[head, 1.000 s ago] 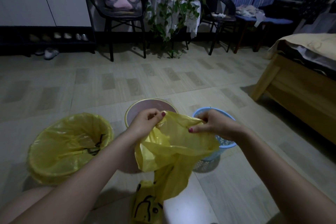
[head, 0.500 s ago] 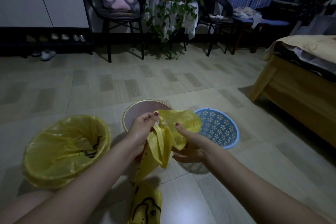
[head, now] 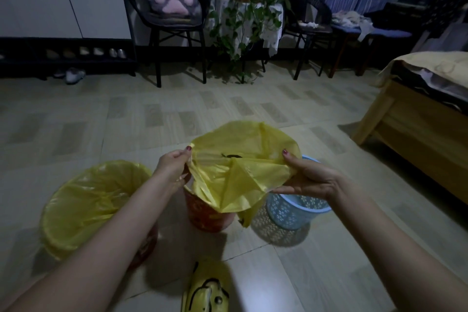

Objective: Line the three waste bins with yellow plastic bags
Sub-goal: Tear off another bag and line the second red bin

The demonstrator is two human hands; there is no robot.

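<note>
A yellow plastic bag [head: 243,159] is spread wide open above the middle red patterned bin [head: 207,215]. My left hand [head: 172,167] pinches its left rim, and my right hand [head: 309,175] holds its right rim with the thumb on top. The bag's lower part hangs over the red bin's mouth. The bin on the left [head: 93,208] is lined with a yellow bag. At the right stands a blue perforated bin [head: 291,213] with no bag in it, partly hidden behind the held bag.
Another yellow bag pack with black print [head: 207,289] lies on the tiled floor near me. A wooden bed frame [head: 415,129] is on the right. Black chairs [head: 174,33], a potted plant [head: 245,7] and a shoe rack [head: 65,56] line the far wall.
Both hands pulled apart and rose, opening the crumpled bag into a wide mouth over the red bin. The view also shifted closer to the bins.
</note>
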